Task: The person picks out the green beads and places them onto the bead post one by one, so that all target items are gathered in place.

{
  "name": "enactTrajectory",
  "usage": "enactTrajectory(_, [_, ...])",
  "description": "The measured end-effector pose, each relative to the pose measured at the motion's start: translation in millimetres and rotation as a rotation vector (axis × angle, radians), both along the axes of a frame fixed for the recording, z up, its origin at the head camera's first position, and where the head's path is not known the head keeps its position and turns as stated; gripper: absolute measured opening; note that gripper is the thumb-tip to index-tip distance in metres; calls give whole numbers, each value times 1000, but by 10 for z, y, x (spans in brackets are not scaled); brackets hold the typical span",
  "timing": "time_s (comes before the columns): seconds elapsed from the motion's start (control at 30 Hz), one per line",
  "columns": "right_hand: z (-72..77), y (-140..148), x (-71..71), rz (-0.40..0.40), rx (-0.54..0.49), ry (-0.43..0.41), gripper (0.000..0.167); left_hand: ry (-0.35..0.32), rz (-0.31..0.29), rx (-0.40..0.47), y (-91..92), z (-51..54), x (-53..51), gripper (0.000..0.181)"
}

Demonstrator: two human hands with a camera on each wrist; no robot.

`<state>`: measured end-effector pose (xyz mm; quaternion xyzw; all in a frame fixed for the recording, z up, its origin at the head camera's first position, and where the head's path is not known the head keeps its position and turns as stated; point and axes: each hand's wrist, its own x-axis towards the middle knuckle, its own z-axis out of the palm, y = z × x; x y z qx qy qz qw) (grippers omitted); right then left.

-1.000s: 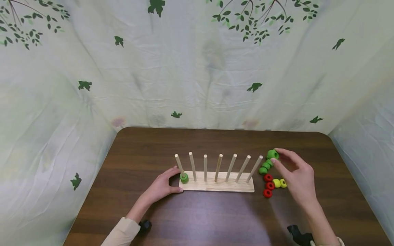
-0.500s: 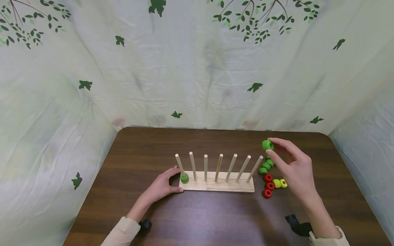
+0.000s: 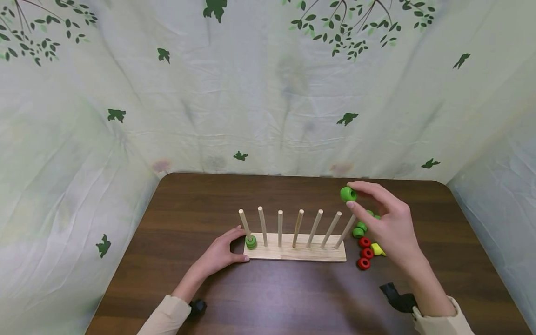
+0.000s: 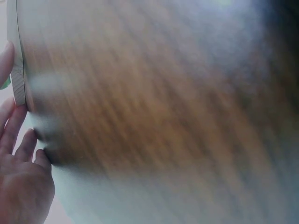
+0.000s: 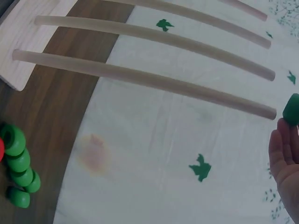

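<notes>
My right hand (image 3: 387, 223) pinches a green bead (image 3: 348, 194) between thumb and fingertips, raised above and behind the rightmost peg; the right wrist view shows this green bead (image 5: 292, 109) near that peg's tip (image 5: 266, 111). The wooden pegboard (image 3: 289, 253) carries a row of several upright pegs. Green beads (image 3: 251, 242) sit at the foot of the leftmost peg. At the board's left end, my left hand (image 3: 217, 253) grips the edge between thumb and fingers. In the left wrist view, the left hand (image 4: 25, 182) touches the board's end (image 4: 17, 86).
Right of the board lie several green beads (image 3: 358, 231), red beads (image 3: 367, 253) in a column and yellow beads (image 3: 376, 249), partly behind the right hand. The brown table (image 3: 201, 195) ends at a patterned cloth (image 3: 268, 93) at the back.
My right hand has lifted the green bead from the loose green ones and carried it left, up beside the rightmost peg's top. The left hand has stayed on the board.
</notes>
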<state>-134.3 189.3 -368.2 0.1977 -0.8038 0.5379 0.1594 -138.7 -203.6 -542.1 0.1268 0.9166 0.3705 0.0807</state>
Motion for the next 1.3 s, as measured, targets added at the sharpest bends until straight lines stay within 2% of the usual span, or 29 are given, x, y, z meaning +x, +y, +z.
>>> enactTrajectory(0.17, [77, -102, -15, 40, 35, 58, 49, 5, -3, 6, 0, 2, -2, 70])
enactTrajectory(0.33, [281, -250, 43, 89, 67, 137, 47, 4, -7, 9, 0, 7, -1, 70])
enactTrajectory(0.47, [429, -357, 93, 114, 84, 136, 44, -19, 4, 4, -3, 13, 6, 70])
enactTrajectory(0.6, [487, -432, 98, 130, 97, 136, 40, -29, 9, 5, -7, 12, 10, 70])
enactTrajectory(0.9, [511, -567, 56, 182, 102, 138, 36, -19, 4, 7, -11, -10, 2, 70])
enactTrajectory(1.13, [522, -678, 50, 206, 94, 40, 35, -26, 7, 11, -14, -11, 4, 69])
enactTrajectory(1.23, [478, -712, 20, 217, 92, 13, 35, -26, 6, 11, -11, -5, 4, 69])
enactTrajectory(1.3, [393, -722, -34, 232, 87, 15, 35, -27, 6, 10, -10, -3, 4, 69])
